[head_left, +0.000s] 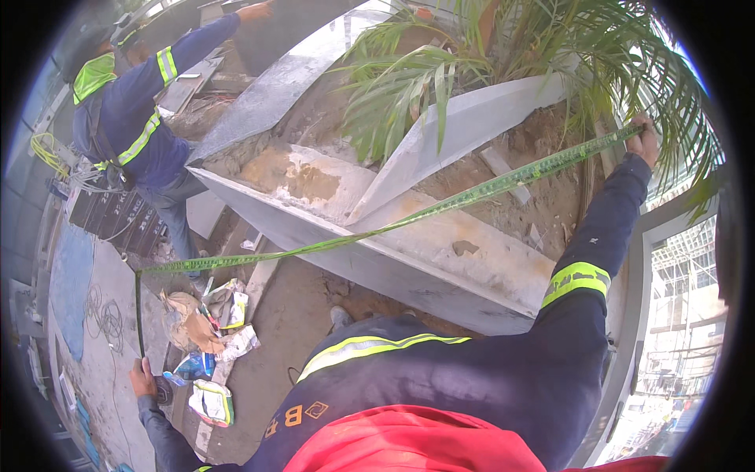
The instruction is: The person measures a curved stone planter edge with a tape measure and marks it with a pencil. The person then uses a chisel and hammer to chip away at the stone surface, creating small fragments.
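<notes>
While our left grip (pixel 144 378) and right grip (pixel 644 143) clamp a green band (pixel 550 164), it crosses open ground (pixel 277 338) and planter edge (pixel 271 204). Orange lettering (pixel 292 415) marks our shirt (pixel 472 376).

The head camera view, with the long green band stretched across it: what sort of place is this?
Probably an outdoor building site. A co-worker wears clothing with reflective stripes, crumpled bags lie on the dirty ground, and what looks like scaffolding shows at the right.
</notes>
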